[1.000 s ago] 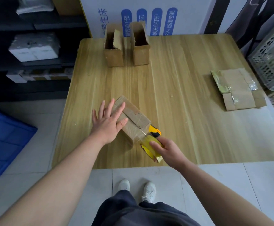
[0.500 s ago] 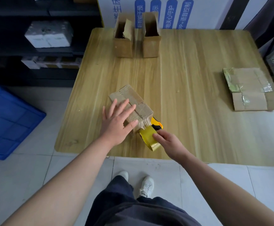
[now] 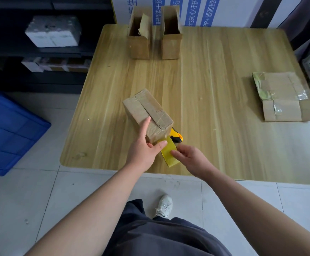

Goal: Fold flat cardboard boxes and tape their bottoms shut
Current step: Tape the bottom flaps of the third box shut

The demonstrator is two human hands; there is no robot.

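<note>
A small brown cardboard box [image 3: 146, 109] lies near the table's front edge, its taped seam facing up. My left hand [image 3: 144, 149] grips its near end, thumb on the end face and fingers along its left side. Just right of it, my right hand [image 3: 190, 158] holds a yellow tape dispenser [image 3: 169, 154] pressed against that same near end. A yellow and black utility knife [image 3: 176, 136] lies on the table behind the dispenser. Clear tape runs along the box's top seam and down the end.
Two upright open boxes [image 3: 138, 34] [image 3: 170, 32] stand at the back of the wooden table [image 3: 215, 108]. A stack of flat cardboard boxes [image 3: 279, 97] lies at the right. A blue crate [image 3: 8, 130] sits on the floor to the left, by dark shelves.
My left hand has slid from pressing flat on the box's top to gripping its near end. The camera has moved closer; the right hand stays on the dispenser.
</note>
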